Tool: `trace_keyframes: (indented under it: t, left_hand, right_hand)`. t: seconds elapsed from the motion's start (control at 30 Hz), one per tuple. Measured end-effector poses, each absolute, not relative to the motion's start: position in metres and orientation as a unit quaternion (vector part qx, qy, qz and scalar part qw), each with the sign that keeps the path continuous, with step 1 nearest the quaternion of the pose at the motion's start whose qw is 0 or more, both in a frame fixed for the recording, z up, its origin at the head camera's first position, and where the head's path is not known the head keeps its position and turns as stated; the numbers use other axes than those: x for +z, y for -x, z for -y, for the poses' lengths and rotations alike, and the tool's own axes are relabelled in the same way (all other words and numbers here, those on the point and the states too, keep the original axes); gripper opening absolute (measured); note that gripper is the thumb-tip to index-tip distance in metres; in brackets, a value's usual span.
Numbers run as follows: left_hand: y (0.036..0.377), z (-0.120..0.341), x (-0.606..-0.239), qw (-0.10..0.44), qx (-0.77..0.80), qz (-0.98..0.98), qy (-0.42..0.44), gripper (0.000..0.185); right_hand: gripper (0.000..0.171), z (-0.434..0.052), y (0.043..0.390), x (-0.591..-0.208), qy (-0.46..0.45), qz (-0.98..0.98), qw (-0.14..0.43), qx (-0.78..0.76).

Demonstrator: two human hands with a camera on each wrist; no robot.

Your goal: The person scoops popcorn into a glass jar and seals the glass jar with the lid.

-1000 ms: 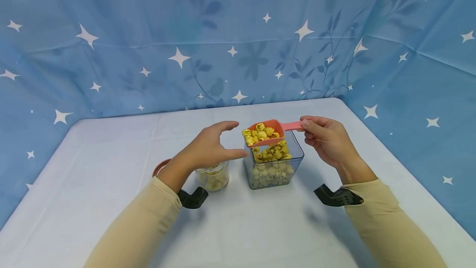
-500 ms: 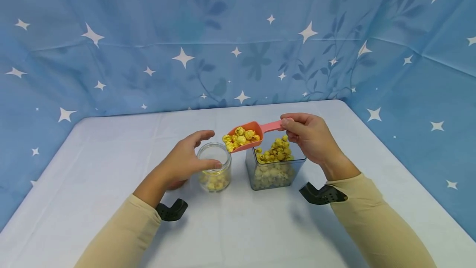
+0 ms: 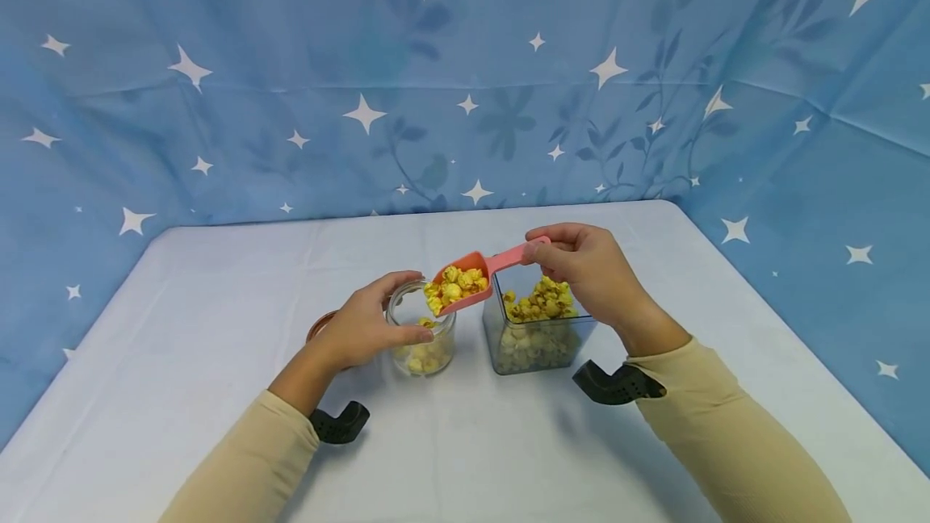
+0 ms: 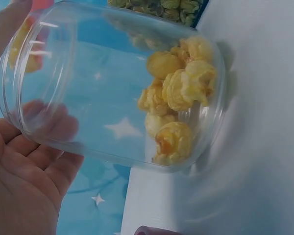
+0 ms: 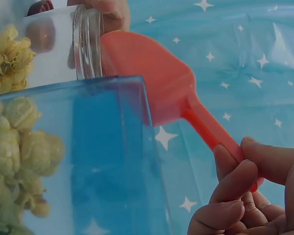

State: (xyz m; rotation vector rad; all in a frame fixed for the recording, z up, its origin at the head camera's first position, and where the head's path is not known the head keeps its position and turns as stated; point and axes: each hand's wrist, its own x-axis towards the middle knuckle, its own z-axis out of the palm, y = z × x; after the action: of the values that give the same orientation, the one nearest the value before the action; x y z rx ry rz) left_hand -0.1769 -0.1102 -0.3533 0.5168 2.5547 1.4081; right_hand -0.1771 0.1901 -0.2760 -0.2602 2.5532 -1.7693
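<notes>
My right hand (image 3: pixel 592 277) pinches the handle of a pink-orange scoop (image 3: pixel 507 258), which is tilted down to the left and heaped with yellow popcorn (image 3: pixel 455 286). The scoop's tip is over the mouth of a clear glass jar (image 3: pixel 447 331) standing on the table. My left hand (image 3: pixel 363 328) holds this jar near the rim, thumb in front and fingers behind. Several pieces of popcorn (image 4: pixel 171 88) lie at the jar's bottom in the left wrist view. From the right wrist, the underside of the scoop bowl (image 5: pixel 152 73) shows against the jar's mouth.
Right of the jar stands a clear bluish plastic box (image 3: pixel 501 349), partly filled with popcorn, below the scoop handle. A reddish-brown round rim (image 3: pixel 320 323) shows behind my left wrist, mostly covered. White cloth (image 3: pixel 465 442) covers the table; a blue star-patterned curtain (image 3: pixel 291 63) hangs behind.
The loaded scoop has moved left from above the box to the jar's mouth, tipping downward. My left hand has drawn back left and closed round the jar. Popcorn now shows just inside the mouth.
</notes>
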Motion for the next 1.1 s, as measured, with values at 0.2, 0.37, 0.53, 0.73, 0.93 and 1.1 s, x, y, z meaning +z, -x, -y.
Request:
trace_keyframes:
  t: [0.2, 0.37, 0.53, 0.73, 0.93, 1.1]
  left_hand:
    - [0.176, 0.110, -0.353, 0.085, 0.465, -0.866, -0.166, 0.086]
    - [0.176, 0.110, -0.352, 0.089, 0.472, -0.861, -0.165, 0.085]
    - [0.176, 0.110, -0.353, 0.092, 0.483, -0.855, -0.165, 0.083]
    - [0.175, 0.109, -0.353, 0.094, 0.481, -0.855, -0.169, 0.084]
    - [0.176, 0.110, -0.351, 0.105, 0.485, -0.851, -0.170, 0.085]
    - [0.177, 0.110, -0.346, 0.112, 0.470, -0.859, -0.168, 0.089]
  right_hand:
    - [0.035, -0.185, 0.177, -0.271, 0.095, -0.838, 0.002, -0.537]
    - [0.034, -0.183, 0.177, -0.269, 0.104, -0.849, -0.009, -0.518]
    - [0.034, -0.183, 0.177, -0.268, 0.104, -0.853, -0.015, -0.512]
    - [0.034, -0.184, 0.176, -0.268, 0.102, -0.853, -0.014, -0.511]
    - [0.036, -0.193, 0.174, -0.265, 0.093, -0.854, -0.013, -0.512]
    - [0.037, -0.208, 0.174, -0.266, 0.095, -0.846, -0.010, -0.525]
